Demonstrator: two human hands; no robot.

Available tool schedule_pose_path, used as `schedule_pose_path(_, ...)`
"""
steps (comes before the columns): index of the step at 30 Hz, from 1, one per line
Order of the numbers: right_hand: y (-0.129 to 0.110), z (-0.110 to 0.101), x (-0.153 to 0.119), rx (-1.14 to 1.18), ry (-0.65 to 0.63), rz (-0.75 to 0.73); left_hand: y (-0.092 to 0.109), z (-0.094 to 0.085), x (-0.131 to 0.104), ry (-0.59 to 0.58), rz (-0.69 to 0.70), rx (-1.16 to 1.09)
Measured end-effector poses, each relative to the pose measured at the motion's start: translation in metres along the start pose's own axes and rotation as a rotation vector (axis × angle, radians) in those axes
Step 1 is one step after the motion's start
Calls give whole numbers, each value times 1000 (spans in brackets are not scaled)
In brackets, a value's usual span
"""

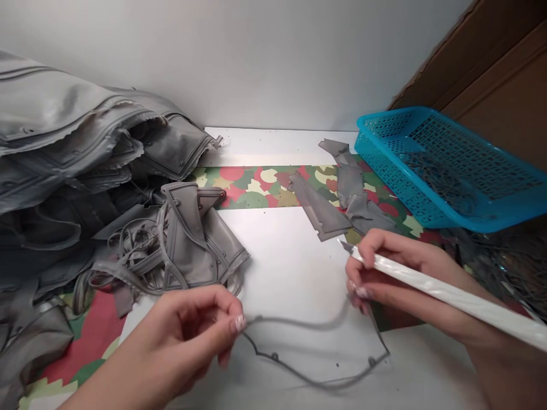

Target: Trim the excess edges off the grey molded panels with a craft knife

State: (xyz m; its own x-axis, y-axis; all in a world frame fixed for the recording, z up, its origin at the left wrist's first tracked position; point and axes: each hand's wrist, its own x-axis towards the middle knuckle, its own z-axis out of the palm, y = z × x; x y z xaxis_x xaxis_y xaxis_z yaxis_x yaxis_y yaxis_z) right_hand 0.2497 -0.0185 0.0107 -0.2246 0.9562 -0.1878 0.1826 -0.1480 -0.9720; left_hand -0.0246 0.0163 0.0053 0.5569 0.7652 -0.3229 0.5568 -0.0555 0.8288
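Plainly, the strip (299, 322), thin and grey, hangs in a loop between the two hands, low over the white sheet (290, 256) on the worktop (245, 196). The left hand (200, 324) has its grip clamped on one side of the loop, thumb and forefinger pressed together. The right hand (412, 250) has its grip clamped on the knife (448, 293), whose pale handle slants back across the hand to the picture's right edge. The strip's other side runs up to the right fingertips; how exactly they pinch it is hidden. The loop's lower edge sags towards the person and bears two small round tabs.

The knife's blade points left, its tip near the grey scraps (318, 208), which lie partly on the sheet and partly on the patterned area. Behind the right hand stands the blue basket (388, 165), holding dark strands (440, 176). Left of the sheet, grey pieces (183, 239) lie beside a tangle (132, 250) of narrow bands, and a large pile (64, 114) of grey material rises behind them. Cardboard (499, 68) stands beyond the basket.
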Motion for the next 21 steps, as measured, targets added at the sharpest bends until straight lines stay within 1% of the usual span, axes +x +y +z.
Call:
schedule_pose_path(1,4,1,3,-130,65,3,0,1,4,28,-4,2)
schedule_pose_path(2,8,2,6,-270,131,12,-1,2,6,95,22,59)
schedule_pose_path(4,15,3,11,-481,265,32,-3,5,7,260,121,238)
schedule_pose_path(6,17,4,12,-545,382,23,-7,8,5,365,225,390)
schedule_pose_path(7,16,4,12,-540,429,5,-9,9,4,370,268,432)
schedule_pose_path(8,15,4,12,-527,468,-17,-10,9,3,348,306,452)
schedule_pose_path(10,13,3,12,-502,518,-64,-12,9,1,249,359,472)
schedule_pose_path(13,12,4,12,-491,527,-72,-14,10,1,67,419,559)
schedule_pose_path(15,13,4,13,-482,520,-63,-16,12,0,-22,472,631)
schedule_pose_path(17,15,6,13,-466,528,-62,-17,14,0,-50,531,681)
schedule_pose_path(21,15,8,12,-433,525,-63,-16,18,2,-18,588,726)
